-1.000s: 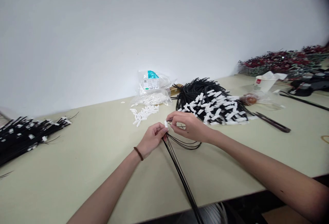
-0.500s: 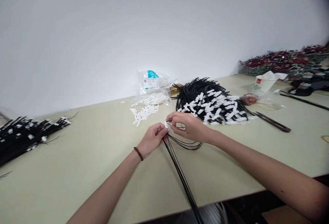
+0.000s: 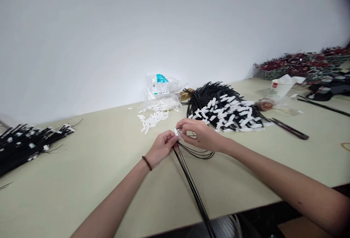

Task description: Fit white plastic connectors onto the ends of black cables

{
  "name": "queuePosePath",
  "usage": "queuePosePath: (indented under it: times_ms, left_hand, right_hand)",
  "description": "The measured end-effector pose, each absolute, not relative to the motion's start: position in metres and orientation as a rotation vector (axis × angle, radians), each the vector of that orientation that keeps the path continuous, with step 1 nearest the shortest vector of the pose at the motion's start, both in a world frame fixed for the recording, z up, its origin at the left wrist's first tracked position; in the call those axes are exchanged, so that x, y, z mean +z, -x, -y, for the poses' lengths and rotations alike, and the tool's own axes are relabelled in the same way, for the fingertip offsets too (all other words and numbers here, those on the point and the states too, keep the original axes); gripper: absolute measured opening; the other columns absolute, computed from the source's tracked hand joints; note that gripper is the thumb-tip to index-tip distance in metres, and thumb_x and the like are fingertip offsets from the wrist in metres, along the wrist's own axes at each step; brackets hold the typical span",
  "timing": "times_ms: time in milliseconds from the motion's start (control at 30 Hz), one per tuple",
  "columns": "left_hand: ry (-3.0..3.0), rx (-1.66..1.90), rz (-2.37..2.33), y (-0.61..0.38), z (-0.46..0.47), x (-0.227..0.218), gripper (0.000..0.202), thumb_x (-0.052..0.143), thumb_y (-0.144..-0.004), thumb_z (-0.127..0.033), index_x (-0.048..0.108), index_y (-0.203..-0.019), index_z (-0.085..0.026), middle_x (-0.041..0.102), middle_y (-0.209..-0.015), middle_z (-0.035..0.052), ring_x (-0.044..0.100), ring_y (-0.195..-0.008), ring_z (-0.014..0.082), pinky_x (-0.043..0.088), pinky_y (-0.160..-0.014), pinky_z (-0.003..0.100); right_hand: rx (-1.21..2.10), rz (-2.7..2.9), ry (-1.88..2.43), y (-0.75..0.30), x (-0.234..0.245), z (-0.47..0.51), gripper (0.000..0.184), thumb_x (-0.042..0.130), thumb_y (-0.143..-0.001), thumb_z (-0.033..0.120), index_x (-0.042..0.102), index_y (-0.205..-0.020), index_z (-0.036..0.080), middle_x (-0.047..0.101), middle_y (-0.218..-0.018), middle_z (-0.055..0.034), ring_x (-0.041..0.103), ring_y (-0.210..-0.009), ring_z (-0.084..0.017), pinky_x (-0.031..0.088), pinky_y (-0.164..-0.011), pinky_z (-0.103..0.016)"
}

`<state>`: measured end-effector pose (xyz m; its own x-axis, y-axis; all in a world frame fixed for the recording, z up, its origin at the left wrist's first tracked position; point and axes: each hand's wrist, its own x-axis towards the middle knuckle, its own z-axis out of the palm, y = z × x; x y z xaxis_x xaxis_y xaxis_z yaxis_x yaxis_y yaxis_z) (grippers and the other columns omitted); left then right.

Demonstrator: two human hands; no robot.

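Note:
Between thumb and fingers my left hand [image 3: 163, 146] pinches a small white connector housing [image 3: 176, 132], held upright over the middle of the table. Several thin black wires [image 3: 191, 185] run from it down past the table's front edge, and some loop out to the right under my other hand. My right hand [image 3: 197, 134] is closed at the connector's top right side, thumb and index finger pinching a black wire end [image 3: 179, 128]. The wire tip at the connector is too small to make out clearly.
Loose white connectors [image 3: 153, 120] lie behind my hands, near a clear plastic bag [image 3: 161, 92]. A large wire bundle with white connectors [image 3: 229, 112] is at the back right, beside dark thread snips [image 3: 291, 128] and a paper cup [image 3: 281, 88]. More wires [image 3: 24, 145] lie far left.
Almost nothing differs. Both hands keep their grip at the connector, with only tiny finger movement and a slight shift of the view.

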<state>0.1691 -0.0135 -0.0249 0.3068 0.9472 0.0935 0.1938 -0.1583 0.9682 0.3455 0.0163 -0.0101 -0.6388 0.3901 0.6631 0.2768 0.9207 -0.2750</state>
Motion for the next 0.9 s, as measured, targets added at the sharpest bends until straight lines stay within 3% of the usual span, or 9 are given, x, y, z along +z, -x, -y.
queuePosePath:
  times_ms: [900]
  left_hand:
    - [-1.584,0.954,-1.061,-0.1688,0.0128,-0.0265,0.031,0.054,-0.077,-0.044,0.046,-0.068,-0.016,0.049,-0.054,-0.0035,0.042,-0.052,0.009,0.03,-0.052,0.023]
  right_hand:
    - [0.201,2.311,0.459,-0.344,-0.0117,-0.0157,0.013,0.046,-0.082,0.015,0.045,-0.069,0.018,0.057,-0.095,-0.0074,0.055,-0.084,-0.015,0.044,-0.069,-0.026]
